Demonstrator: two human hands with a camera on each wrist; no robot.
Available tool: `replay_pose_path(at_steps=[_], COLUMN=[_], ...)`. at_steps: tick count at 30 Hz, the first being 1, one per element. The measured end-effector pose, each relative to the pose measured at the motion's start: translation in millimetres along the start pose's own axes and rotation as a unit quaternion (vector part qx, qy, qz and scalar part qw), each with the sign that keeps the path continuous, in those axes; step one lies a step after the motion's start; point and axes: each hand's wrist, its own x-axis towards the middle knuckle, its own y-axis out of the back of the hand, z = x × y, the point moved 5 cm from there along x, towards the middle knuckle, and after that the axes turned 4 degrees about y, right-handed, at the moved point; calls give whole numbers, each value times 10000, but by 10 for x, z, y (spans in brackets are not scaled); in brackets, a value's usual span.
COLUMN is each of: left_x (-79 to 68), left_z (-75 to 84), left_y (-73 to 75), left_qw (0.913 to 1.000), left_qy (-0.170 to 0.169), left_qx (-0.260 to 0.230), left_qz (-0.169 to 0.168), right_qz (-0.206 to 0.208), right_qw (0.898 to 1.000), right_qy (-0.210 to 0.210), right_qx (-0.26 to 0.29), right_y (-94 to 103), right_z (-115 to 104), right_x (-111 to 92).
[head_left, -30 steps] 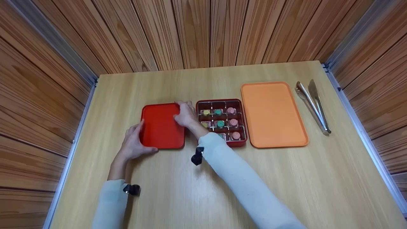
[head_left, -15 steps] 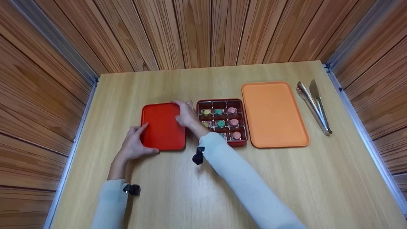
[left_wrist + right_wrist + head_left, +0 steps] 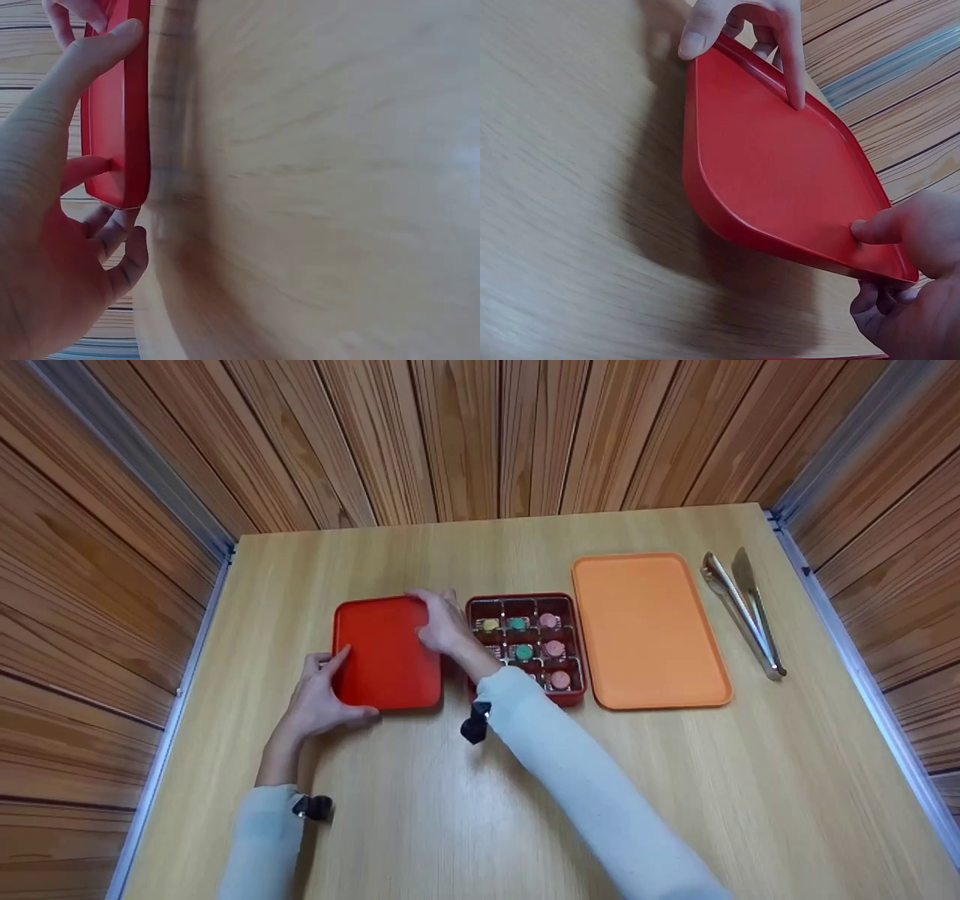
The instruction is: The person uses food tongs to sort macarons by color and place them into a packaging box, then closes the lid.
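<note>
A shallow red square lid (image 3: 386, 660) is tilted a little above the table, its shadow showing beneath it in the right wrist view. My left hand (image 3: 319, 701) holds its near left corner: the thumb lies along the near side, the index finger presses the top, and other fingers curl at the left edge. On the far right part, my right hand (image 3: 444, 624) pinches the rim, thumb on top and fingers underneath. Just right of the lid stands a dark red box (image 3: 579, 688) divided into compartments, with several yellow, green and pink sweets (image 3: 553, 649). My right forearm covers its near left corner.
An orange tray (image 3: 651, 630) lies right of the box, almost touching it. Farther right, metal tongs (image 3: 741, 615) and a metal spreader-like tool (image 3: 750, 585) lie side by side. Wood-panelled walls (image 3: 465, 442) enclose the table's back and sides.
The red lid has risen from the table and shifted slightly, both hands moving with it. The left index finger has come onto its top. The box, tray and tongs lie as before.
</note>
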Motion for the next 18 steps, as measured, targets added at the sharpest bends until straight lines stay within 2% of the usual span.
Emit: replay_pose_path(at_steps=[2,4,5,9,11,16,18], left_x=[-2,-4,-6,-28,-38,-38,-29], left_z=[34,72,93,171,217,344,403], left_y=[21,32,33,18,9,-22,-48], left_qw=[9999,9997,9995,9989,9986,9977,9976], left_qy=[-93,-157,-184,-235,-255,-321,-337], left_qx=[-55,-126,-164,-252,-283,-318,-311], left_qz=[95,162,193,313,377,506,524], right_qz=[-31,-44,-8,-58,19,58,-11], right_qw=[10000,10000,10000,9997,9996,9992,9989], right_qy=[3,13,23,27,50,172,172], right_qx=[-8,10,-3,215,271,369,429], right_y=[61,176,190,385,387,558,659], right_z=[-40,-153,-115,-255,-145,-155,-220], right_x=[-15,-126,-104,-291,-209,-278,-371])
